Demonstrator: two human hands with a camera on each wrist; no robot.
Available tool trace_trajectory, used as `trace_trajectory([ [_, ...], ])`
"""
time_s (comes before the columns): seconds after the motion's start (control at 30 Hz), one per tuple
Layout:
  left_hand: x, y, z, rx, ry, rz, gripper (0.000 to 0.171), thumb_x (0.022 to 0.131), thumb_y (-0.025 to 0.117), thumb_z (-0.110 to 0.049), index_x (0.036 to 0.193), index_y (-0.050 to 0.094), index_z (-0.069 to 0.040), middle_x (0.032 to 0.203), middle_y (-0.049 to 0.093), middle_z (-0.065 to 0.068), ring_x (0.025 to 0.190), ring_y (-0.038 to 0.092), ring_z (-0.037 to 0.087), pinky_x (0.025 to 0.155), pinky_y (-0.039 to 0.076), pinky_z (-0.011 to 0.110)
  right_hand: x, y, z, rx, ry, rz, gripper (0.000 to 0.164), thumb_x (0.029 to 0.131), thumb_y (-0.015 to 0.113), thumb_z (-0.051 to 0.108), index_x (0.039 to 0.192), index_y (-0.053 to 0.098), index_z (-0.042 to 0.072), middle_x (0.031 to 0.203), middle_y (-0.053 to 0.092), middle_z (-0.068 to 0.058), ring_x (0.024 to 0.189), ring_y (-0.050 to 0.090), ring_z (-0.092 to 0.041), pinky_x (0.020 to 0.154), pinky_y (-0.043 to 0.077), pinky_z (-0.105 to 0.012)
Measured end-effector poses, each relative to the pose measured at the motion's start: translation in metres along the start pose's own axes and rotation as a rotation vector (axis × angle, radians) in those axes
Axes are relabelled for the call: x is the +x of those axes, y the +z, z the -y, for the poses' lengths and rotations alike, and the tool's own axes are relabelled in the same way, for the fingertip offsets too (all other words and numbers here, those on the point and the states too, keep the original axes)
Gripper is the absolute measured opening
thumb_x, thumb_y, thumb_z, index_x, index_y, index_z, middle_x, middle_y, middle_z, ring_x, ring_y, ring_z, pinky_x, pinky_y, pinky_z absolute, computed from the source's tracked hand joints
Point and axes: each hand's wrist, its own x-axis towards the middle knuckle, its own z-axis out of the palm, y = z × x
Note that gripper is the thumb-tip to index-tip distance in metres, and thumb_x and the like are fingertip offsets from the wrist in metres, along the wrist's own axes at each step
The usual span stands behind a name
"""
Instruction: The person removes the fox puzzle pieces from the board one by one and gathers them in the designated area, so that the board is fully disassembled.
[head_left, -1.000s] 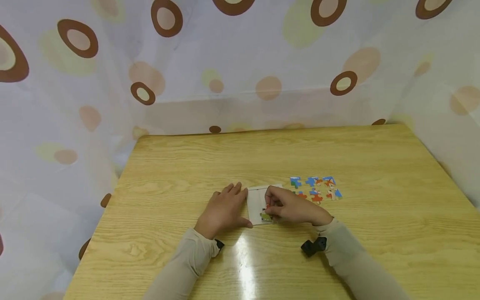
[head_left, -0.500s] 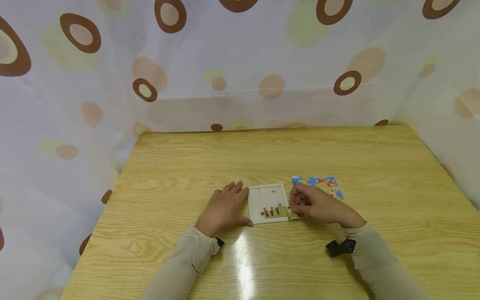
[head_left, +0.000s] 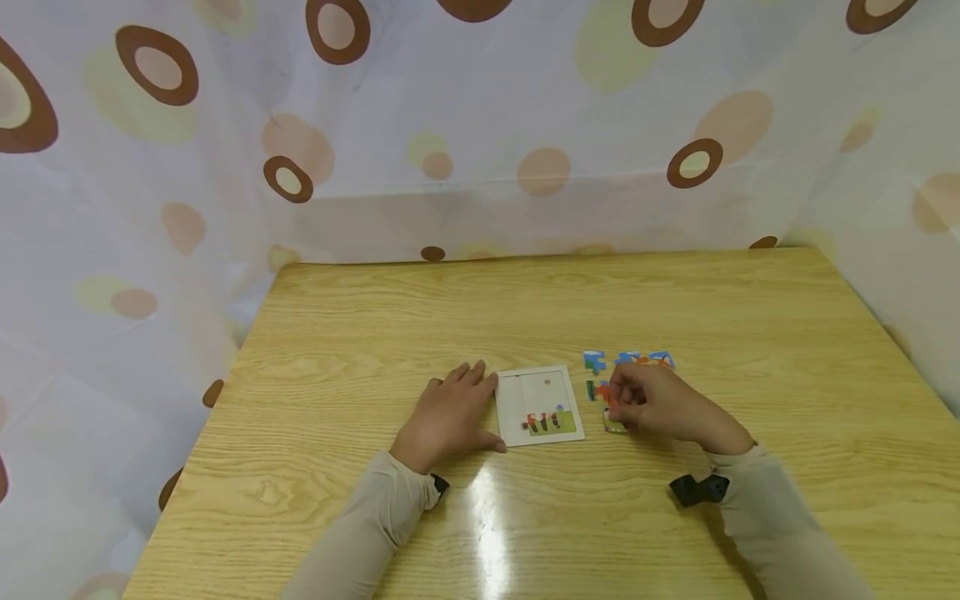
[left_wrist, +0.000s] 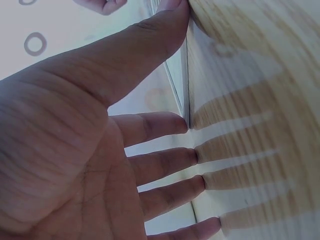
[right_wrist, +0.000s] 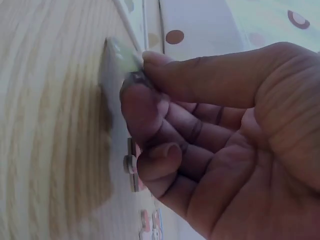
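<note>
My left hand [head_left: 448,417] rests spread at the left side of a white puzzle tray [head_left: 523,396]. In the left wrist view its thumb and fingers [left_wrist: 165,157] are straight, the tips at the tray's edge and on the table. Joined green and red puzzle pieces [head_left: 553,423] lie in the tray's lower right part. My right hand [head_left: 667,404], to the right of the tray, pinches a green and red puzzle piece [head_left: 613,424] between thumb and fingers. The right wrist view shows this piece [right_wrist: 119,54] tilted close to the table, partly hidden by the fingertips.
Several loose puzzle pieces lie right of the tray, among them a blue and green one [head_left: 594,361] and a dark green and red one [head_left: 591,390]. My right hand covers some of them. A spotted curtain [head_left: 480,225] hangs behind the wooden table [head_left: 375,317].
My right hand has moved right, out of the tray, carrying the pinched puzzle piece to the loose ones. Joined pieces in the tray are uncovered. My left hand stays put.
</note>
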Motion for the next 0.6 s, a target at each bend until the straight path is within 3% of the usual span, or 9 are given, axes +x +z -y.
trace_trajectory([
  [0.23, 0.0, 0.0, 0.0, -0.004, -0.002, 0.001, 0.097, 0.083, 0.082, -0.057, 0.159, 0.042, -0.01, 0.165, 0.034, 0.016, 0.152, 0.03, 0.036, 0.113, 0.036, 0.061, 0.006, 0.01, 0.0, -0.156, -0.016, -0.067, 0.021, 0.09, 0.08, 0.006, 0.09, 0.06, 0.008, 0.08, 0.056, 0.004, 0.068, 0.051, -0.01, 0.062, 0.045, -0.028],
  [0.6, 0.0, 0.001, 0.0, 0.004, -0.004, -0.004, 0.098, 0.083, 0.082, -0.057, 0.159, 0.042, -0.01, 0.165, 0.034, 0.015, 0.152, 0.03, 0.036, 0.113, 0.036, 0.06, 0.01, 0.019, 0.008, -0.237, -0.027, -0.088, 0.015, 0.092, 0.077, 0.004, 0.088, 0.063, 0.008, 0.082, 0.056, 0.002, 0.069, 0.047, -0.012, 0.063, 0.042, -0.03],
])
